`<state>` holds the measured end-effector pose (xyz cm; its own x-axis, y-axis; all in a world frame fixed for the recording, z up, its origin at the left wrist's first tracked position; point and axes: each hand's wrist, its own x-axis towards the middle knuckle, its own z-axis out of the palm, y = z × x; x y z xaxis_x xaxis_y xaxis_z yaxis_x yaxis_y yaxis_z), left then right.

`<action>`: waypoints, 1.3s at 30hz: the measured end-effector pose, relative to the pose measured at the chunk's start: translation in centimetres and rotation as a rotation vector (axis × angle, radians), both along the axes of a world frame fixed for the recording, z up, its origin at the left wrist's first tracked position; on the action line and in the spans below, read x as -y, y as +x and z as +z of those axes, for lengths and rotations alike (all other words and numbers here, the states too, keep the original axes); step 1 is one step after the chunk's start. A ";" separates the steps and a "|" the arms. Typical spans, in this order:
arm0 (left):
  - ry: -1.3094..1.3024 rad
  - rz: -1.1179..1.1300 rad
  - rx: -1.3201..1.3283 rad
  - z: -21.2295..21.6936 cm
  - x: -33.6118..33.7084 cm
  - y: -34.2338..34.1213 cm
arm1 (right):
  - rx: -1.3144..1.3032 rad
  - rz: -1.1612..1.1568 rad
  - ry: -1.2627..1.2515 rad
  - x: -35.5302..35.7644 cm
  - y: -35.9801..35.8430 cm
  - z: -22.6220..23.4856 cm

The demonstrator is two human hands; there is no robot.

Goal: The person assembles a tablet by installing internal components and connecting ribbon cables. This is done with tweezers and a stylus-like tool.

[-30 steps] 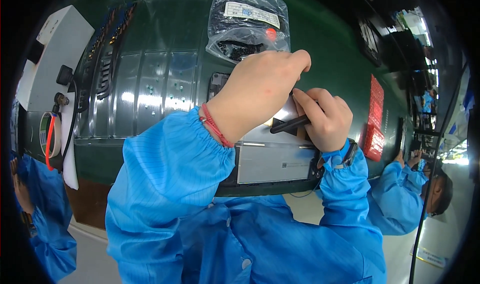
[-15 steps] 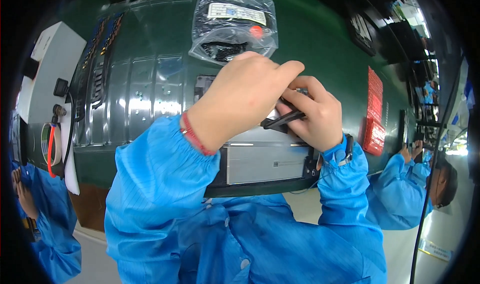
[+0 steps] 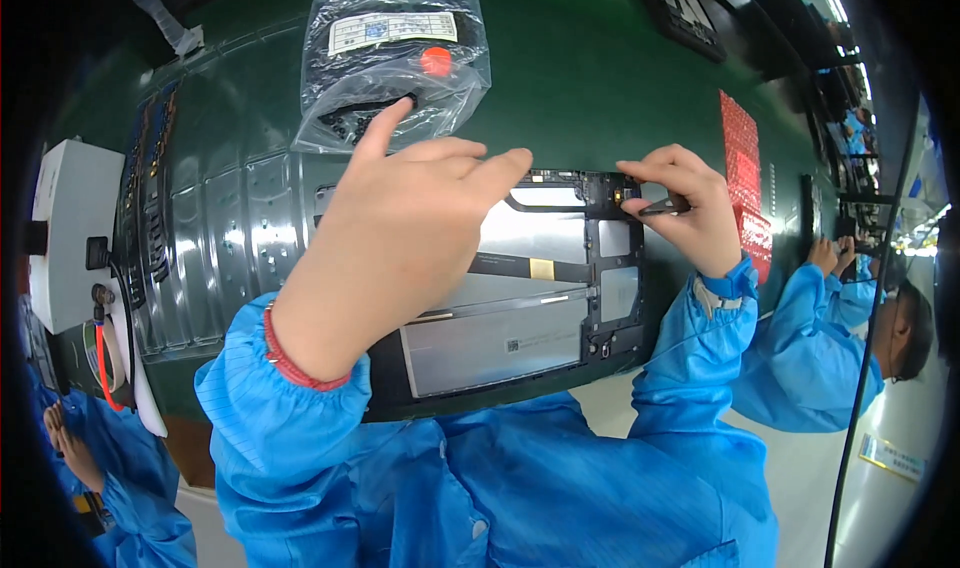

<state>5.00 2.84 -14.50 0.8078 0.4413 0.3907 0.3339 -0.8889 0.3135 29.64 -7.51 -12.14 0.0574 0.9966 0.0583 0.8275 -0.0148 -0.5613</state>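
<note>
An opened flat device, like a tablet with its back off, lies before me with silver panels and a black frame. Above its left part is my left hand, fingers spread and nothing visibly gripped. Its raised index fingertip reaches the mouth of a clear plastic bag of small black parts, beside a black bit; whether it touches is unclear. My right hand keeps black tweezers tucked in its curled fingers. Its thumb and index fingertips are at the device's far right corner.
Clear ribbed trays lie left, near a white box with cables. Red bubble wrap is at the right. Co-workers in blue sit at both sides: one person's sleeve shows right, another's hands left.
My hands have moved apart, the left leftward and the right toward the device's far right corner, uncovering more of the device. The tweezers now sit back in my right hand. The whole view has shifted.
</note>
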 end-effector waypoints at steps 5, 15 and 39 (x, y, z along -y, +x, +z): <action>-0.183 0.004 -0.098 0.4 0.0 -0.6 | 0.075 0.100 0.093 0.2 0.8 -0.6; -0.114 -0.052 -0.051 0.2 0.0 -0.6 | -0.354 -0.139 -0.006 0.8 0.2 -0.1; 0.510 -0.226 -0.337 2.0 2.0 1.6 | -0.063 -0.081 0.059 0.9 -0.9 -0.6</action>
<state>6.59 0.82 -12.49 0.9739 0.0720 0.2154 0.1272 -0.9585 -0.2550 28.73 -8.40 -12.75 0.1431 0.9835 0.1106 0.7877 -0.0455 -0.6144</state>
